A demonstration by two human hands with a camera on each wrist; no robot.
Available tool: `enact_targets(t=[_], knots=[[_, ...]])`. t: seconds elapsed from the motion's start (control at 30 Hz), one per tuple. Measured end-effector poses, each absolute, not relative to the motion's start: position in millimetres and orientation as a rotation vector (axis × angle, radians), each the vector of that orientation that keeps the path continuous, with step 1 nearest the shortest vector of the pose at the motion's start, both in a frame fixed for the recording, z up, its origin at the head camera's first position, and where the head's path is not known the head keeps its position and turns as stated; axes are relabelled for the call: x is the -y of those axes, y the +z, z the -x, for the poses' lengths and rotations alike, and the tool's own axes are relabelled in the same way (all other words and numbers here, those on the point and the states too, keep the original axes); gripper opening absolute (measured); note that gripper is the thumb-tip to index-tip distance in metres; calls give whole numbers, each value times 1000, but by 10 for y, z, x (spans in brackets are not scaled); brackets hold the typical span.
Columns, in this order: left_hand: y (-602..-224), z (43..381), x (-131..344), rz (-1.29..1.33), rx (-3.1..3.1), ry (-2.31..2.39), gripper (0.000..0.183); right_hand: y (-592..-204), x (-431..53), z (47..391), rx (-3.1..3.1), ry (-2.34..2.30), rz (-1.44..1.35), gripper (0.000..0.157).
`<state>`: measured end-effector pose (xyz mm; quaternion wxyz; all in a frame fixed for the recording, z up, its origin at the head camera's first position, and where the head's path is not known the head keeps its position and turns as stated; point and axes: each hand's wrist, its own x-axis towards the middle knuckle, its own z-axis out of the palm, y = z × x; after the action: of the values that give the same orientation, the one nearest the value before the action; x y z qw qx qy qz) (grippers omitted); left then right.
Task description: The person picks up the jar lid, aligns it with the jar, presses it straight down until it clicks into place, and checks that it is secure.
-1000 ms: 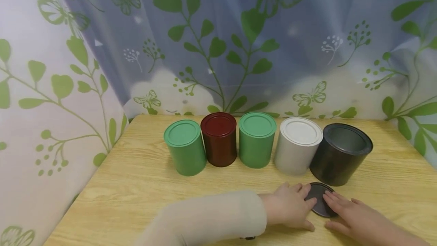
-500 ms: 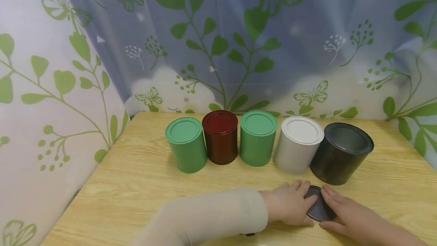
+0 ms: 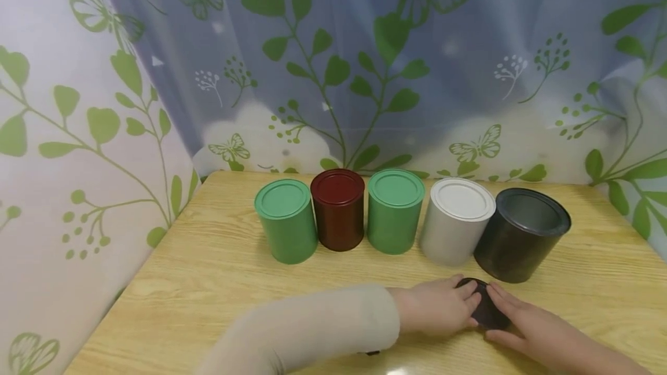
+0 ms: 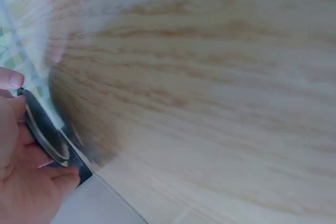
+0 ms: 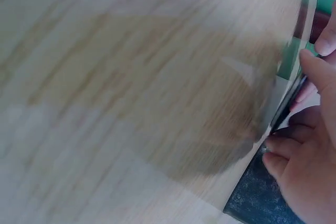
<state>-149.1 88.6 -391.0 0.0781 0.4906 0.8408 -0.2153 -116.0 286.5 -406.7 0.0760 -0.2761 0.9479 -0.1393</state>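
A round black lid (image 3: pixel 490 310) lies between my two hands in front of the black can. From the left, my left hand (image 3: pixel 440 307) holds its edge; the left wrist view shows the lid (image 4: pixel 44 124) tilted between thumb and fingers. My right hand (image 3: pixel 531 324) grips the opposite side, its fingers along the far edge and the thumb nearer me. The lid's thin edge (image 5: pixel 289 106) shows between thumb and fingers in the right wrist view. Just behind stands the black can (image 3: pixel 508 250), uncovered at the top. Parts of the lid are hidden under my fingers.
Left of the black can, a white can (image 3: pixel 450 236) stands close against it. Further left come a green can (image 3: pixel 393 227), a dark red can (image 3: pixel 340 227) and another green can (image 3: pixel 289 236), all lidded. Behind the wooden table (image 3: pixel 208 288) hangs a leaf-patterned curtain (image 3: pixel 333 74).
My right hand has closed in on the lid from the right and its fingers now cover more of it. The left hand has shifted slightly left with the lid. The cans stay put.
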Motion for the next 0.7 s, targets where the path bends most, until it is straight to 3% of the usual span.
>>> enact_targets(t=[0.37,0.7], knots=[[-3603,1510,-723,-1766,-2712,-510,55,-3817,-2963,1131,-3090,-372,959,73],[-3248,1576,-758,-1695,-2791,-428,57,-3557,-3049,1159,-3264,-309,1075,86]])
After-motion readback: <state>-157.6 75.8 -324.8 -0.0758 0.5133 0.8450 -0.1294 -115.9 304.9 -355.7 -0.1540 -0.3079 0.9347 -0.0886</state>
